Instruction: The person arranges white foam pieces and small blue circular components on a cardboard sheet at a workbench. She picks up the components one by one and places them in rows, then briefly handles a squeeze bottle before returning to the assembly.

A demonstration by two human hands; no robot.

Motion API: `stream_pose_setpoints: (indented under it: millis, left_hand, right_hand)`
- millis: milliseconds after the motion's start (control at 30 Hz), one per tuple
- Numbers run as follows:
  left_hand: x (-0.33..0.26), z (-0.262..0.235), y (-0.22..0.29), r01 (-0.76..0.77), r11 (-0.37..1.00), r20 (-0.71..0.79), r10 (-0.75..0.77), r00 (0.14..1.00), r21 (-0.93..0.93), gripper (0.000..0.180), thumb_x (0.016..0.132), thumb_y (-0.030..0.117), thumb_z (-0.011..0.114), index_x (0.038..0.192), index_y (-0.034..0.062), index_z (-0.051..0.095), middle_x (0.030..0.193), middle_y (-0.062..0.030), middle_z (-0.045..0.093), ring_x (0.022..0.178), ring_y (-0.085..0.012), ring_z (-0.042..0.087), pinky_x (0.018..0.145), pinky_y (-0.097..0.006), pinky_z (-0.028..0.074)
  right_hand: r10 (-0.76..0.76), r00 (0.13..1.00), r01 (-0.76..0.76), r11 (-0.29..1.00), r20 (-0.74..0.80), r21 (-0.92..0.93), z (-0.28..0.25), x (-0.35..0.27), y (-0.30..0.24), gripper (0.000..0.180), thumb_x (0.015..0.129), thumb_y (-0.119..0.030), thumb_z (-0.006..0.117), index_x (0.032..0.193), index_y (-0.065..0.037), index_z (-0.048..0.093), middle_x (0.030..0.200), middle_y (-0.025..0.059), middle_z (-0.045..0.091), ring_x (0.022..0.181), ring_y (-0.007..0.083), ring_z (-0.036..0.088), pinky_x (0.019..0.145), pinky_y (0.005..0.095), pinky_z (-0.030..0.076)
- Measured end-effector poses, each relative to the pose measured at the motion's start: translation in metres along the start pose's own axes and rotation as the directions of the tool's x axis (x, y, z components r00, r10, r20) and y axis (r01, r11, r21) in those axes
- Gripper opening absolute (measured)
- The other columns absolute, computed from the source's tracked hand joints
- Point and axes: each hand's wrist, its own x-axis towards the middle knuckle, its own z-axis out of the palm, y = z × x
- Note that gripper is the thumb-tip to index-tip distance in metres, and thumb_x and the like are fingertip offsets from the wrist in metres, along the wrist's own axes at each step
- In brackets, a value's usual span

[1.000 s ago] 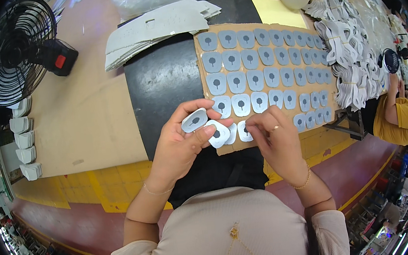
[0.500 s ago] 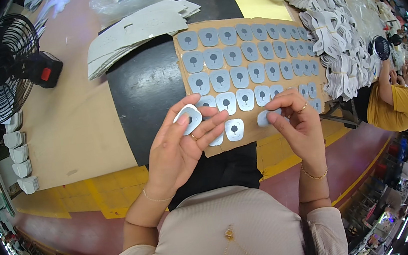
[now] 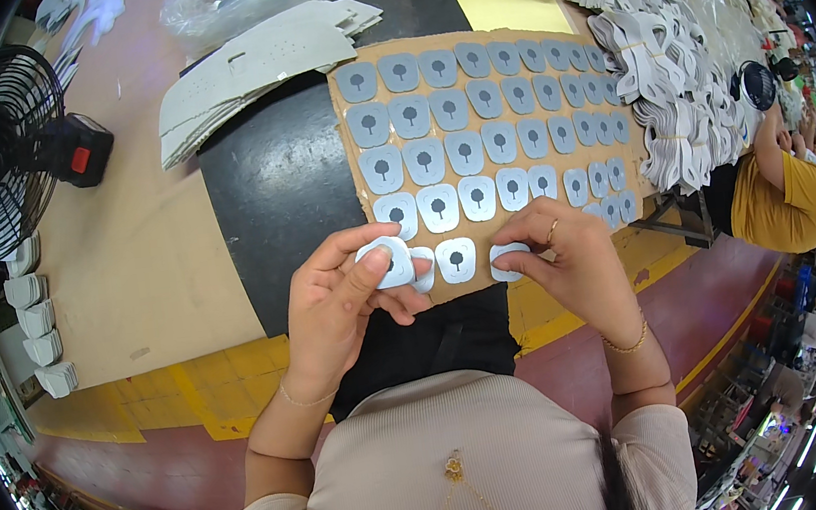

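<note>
My left hand (image 3: 325,305) is closed, its thumb pressing on a small stack of pale patches (image 3: 390,263), each a rounded square; the top one bears a dark tree mark. Between the thumb and fingers of my right hand (image 3: 579,254) is a single patch (image 3: 506,263), low over the near edge of a brown cardboard sheet (image 3: 479,240). Rows of matching grey patches (image 3: 423,160) cover the sheet. One patch (image 3: 456,261) lies in the nearest row between my hands, and another beside it is partly hidden by my left fingers.
A black mat (image 3: 284,183) lies under the cardboard, with large pale cut pieces (image 3: 256,66) across it. A black fan (image 3: 9,149) and small stacks (image 3: 38,320) stand left. Bundled white pieces (image 3: 652,56) lie right, near a person in a yellow top (image 3: 786,202).
My right hand has moved left and nearer, bringing its patch down to the front row. My left hand has shifted slightly nearer, and its fingers are more curled. The whole view has shifted a little.
</note>
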Motion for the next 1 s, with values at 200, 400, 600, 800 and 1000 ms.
stream_pose_setpoints:
  millis: [200,400,600,800,1000]
  left_hand:
    - [0.0,0.0,-0.003,-0.041,0.998,0.005,0.041,0.999,-0.043,0.029,0.095,0.01,0.059,0.12,-0.0041,0.054,0.099,-0.0214,0.068,0.075,-0.0231,0.07,0.059,-0.028,0.059]
    - [-0.001,0.001,-0.003,-0.057,0.998,-0.032,0.057,0.998,0.006,0.029,0.094,0.006,0.059,0.119,-0.0054,0.052,0.105,-0.0202,0.064,0.08,-0.0255,0.071,0.065,-0.03,0.062]
    - [0.0,0.004,-0.004,-0.024,1.0,-0.021,0.024,0.999,-0.016,0.024,0.093,0.004,0.06,0.112,-0.0031,0.049,0.107,-0.0191,0.061,0.084,-0.0286,0.071,0.067,-0.031,0.063]
    - [0.0,0.008,-0.004,0.027,0.999,0.022,-0.026,0.999,-0.03,0.017,0.091,0.004,0.063,0.102,-0.0011,0.051,0.1,-0.0169,0.064,0.082,-0.0282,0.071,0.065,-0.031,0.062]
    - [-0.004,0.016,-0.008,0.102,0.994,0.066,-0.104,0.992,0.043,0.015,0.088,0.007,0.069,0.095,-0.0028,0.061,0.088,-0.012,0.066,0.072,-0.0186,0.069,0.055,-0.023,0.056]
  right_hand:
    - [-0.028,0.999,0.029,0.999,-0.031,0.029,0.013,0.001,0.003,0.021,0.073,0.001,0.077,0.09,-0.001,0.066,0.094,0.0061,0.059,0.077,0.0159,0.061,0.063,0.0266,0.051]
    - [-0.188,0.976,0.178,0.979,-0.108,-0.096,0.022,0.003,0.01,0.02,0.072,-0.001,0.077,0.087,-0.001,0.064,0.098,0.007,0.055,0.08,0.0198,0.061,0.066,0.0304,0.051]
    - [-0.282,0.951,0.258,0.951,-0.13,-0.171,0.025,0.002,0.022,0.017,0.07,-0.006,0.078,0.082,-0.003,0.066,0.096,0.0055,0.056,0.077,0.0205,0.057,0.07,0.0339,0.044]
    - [-0.386,0.919,0.34,0.878,-0.076,-0.335,0.009,0.003,0.019,0.021,0.067,-0.011,0.081,0.085,-0.007,0.071,0.092,0.0024,0.057,0.08,0.0199,0.053,0.075,0.0335,0.038]
    - [-0.231,0.966,0.243,0.963,-0.112,0.112,0.011,-0.01,-0.011,0.025,0.07,-0.015,0.083,0.086,-0.005,0.067,0.09,0.0041,0.054,0.082,0.0187,0.055,0.069,0.0309,0.047]
